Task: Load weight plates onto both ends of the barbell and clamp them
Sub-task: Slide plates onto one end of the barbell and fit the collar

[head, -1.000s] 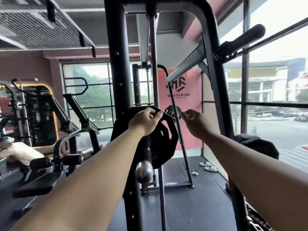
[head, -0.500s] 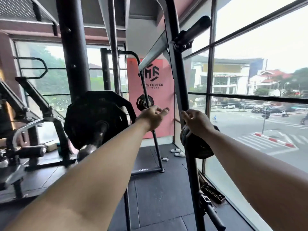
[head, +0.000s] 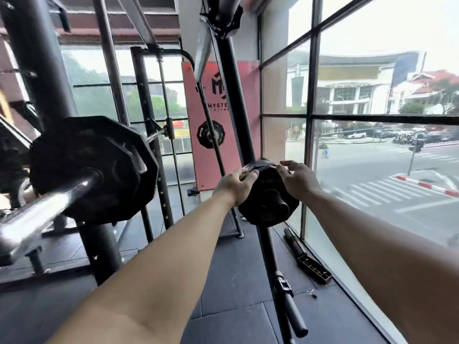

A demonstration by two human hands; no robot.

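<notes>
Between the two hands, a small weight plate (head: 264,186) sits on a peg of the rack upright (head: 236,108). The left hand (head: 236,184) grips its top edge. The right hand (head: 298,180) is spread-fingered at the opposite rim. Well left of both, the barbell (head: 49,207) carries a large plate (head: 94,167).

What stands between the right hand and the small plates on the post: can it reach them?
Probably yes. The right hand is open at the upper right rim of the plates, with nothing in between. The left hand holds the left rim only, so the right side is free.
</notes>
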